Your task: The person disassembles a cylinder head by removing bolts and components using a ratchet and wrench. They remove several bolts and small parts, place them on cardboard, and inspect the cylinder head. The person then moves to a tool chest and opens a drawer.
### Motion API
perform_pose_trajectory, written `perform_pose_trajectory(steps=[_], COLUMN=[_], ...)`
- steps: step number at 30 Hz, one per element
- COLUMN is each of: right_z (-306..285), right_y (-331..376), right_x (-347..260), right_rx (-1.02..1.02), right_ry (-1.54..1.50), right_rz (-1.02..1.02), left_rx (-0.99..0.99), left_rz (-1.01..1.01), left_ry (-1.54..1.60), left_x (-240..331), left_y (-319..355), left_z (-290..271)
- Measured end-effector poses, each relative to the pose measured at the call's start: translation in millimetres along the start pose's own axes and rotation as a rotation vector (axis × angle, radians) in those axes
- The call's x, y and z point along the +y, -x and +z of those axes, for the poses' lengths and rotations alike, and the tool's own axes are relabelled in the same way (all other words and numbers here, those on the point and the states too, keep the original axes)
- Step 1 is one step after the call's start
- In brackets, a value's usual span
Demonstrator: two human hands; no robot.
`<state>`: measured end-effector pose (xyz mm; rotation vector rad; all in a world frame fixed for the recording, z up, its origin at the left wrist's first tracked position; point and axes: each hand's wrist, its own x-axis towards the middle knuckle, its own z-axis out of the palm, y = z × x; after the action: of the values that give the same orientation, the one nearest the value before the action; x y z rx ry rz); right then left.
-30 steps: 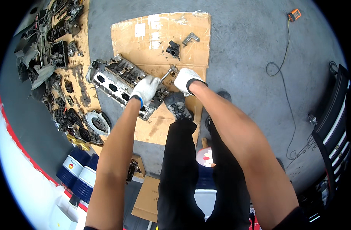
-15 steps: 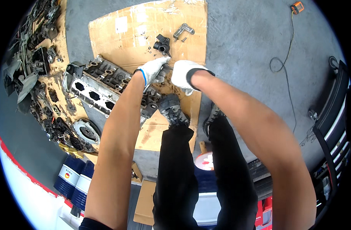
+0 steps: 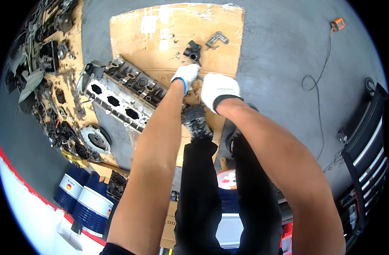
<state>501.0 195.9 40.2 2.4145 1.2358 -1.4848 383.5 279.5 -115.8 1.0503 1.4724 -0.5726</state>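
The white-gloved left hand [image 3: 187,73] has shifted off the long grey metal cylinder head [image 3: 123,91], leaving it to the left without a glove on it, and sits just below the black plastic pipe fitting [image 3: 193,52]. The white-gloved right hand [image 3: 220,90] is just beside; I cannot tell either one's grip. The brown cardboard sheet [image 3: 222,63] ends under the right hand, grey floor [image 3: 279,63] stretching beyond.

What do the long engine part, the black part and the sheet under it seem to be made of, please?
Engine part: probably bare cast metal, grey, with a smooth, bright face around dark holes. Black part: perhaps plastic, from its dark, dullish surface, though painted metal is possible. Sheet: apparently cardboard, mostly matte brown, with creases and glossy patches.
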Motion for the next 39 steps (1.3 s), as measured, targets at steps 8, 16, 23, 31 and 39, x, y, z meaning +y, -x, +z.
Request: perform_pose_trajectory(steps=[8,16,23,31,39], right_z=[13.9,-3.8,-51.2,-30.6,-27.6], right_y=[-0.6,-2.5,-13.6,-9.3,6.6], right_x=[2.9,-8.2,-30.1,18.0,19.8], right_rx=[0.027,-0.081,-0.263,-0.452,-0.444], right_ry=[0.155,0.133,-0.233,-0.593,-0.977], right_rz=[-0.028,-0.024,-0.138,0.023,-0.007], left_rx=[0.093,-0.056,-0.406,-0.338,-0.442], left_rz=[0.024,-0.051,0.044,-0.010,-0.028], left_ry=[-0.013,0.045,0.489,0.187,0.248], left_x=[-5.6,2.1,12.0,24.2,15.6], left_y=[1.9,6.3,-2.5,28.5,16.1], left_z=[2.4,-6.0,-27.6,-40.2,-40.1])
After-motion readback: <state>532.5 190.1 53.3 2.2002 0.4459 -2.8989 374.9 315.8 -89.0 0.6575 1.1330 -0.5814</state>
